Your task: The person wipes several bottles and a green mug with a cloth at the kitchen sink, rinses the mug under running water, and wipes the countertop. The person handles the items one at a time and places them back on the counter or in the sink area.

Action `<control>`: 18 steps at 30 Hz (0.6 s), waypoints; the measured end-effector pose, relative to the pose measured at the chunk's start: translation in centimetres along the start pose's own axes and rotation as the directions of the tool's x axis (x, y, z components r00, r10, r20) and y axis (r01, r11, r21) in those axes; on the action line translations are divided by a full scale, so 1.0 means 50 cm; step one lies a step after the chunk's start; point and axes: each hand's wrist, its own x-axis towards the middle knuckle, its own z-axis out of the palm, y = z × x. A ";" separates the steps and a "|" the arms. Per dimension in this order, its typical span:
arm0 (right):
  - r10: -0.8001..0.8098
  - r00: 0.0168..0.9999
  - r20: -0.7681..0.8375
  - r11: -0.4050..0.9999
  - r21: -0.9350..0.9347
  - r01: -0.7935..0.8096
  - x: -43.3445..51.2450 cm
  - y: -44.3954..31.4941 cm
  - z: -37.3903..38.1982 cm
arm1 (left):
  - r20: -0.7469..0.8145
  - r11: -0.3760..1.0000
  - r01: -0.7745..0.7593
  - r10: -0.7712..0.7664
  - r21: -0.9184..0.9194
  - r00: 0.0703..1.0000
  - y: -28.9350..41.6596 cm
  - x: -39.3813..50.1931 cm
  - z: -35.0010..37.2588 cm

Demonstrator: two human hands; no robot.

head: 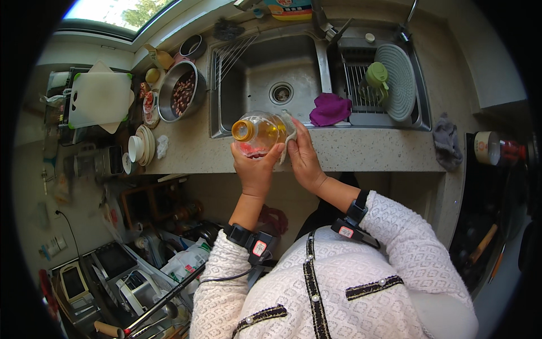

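A clear plastic bottle of yellow oil (271, 129) with a yellow screw cap (243, 130) lies tilted above the counter's front edge, its cap end to the left. My left hand (254, 167) is closed around its near side, over a red label. At the base end, my right hand (304, 156) presses a pale cloth (288, 131) against the bottle. Part of the cloth is hidden behind the fingers. A purple cloth (330, 109) is draped over the sink's front rim, just beyond my right hand.
Behind the bottle is a steel sink (262, 55). A steel bowl of peanuts (184, 91), stacked bowls (146, 145) and cutting boards (100, 99) stand left. A green-lidded jug (377, 76) and a round woven mat (396, 80) are right, with a grey cloth (447, 142) beyond.
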 end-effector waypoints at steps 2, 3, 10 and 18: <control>0.027 0.999 -0.030 0.997 0.074 -0.025 0.021 0.013 0.003 | 0.092 0.999 0.005 -0.010 0.054 0.996 -0.006 0.010 -0.018; 0.104 0.994 0.008 0.991 0.085 -0.105 0.033 0.021 0.003 | 0.111 0.999 -0.032 0.034 -0.016 0.993 -0.010 0.009 -0.020; 0.166 0.961 0.223 0.985 0.011 -0.173 0.117 0.133 -0.007 | 0.156 0.971 0.134 -0.104 -0.200 0.982 -0.024 0.004 -0.024; 0.359 0.914 0.188 0.912 0.136 -0.386 0.162 0.135 0.022 | 0.067 0.900 0.222 -0.212 -0.374 0.975 -0.005 0.041 0.003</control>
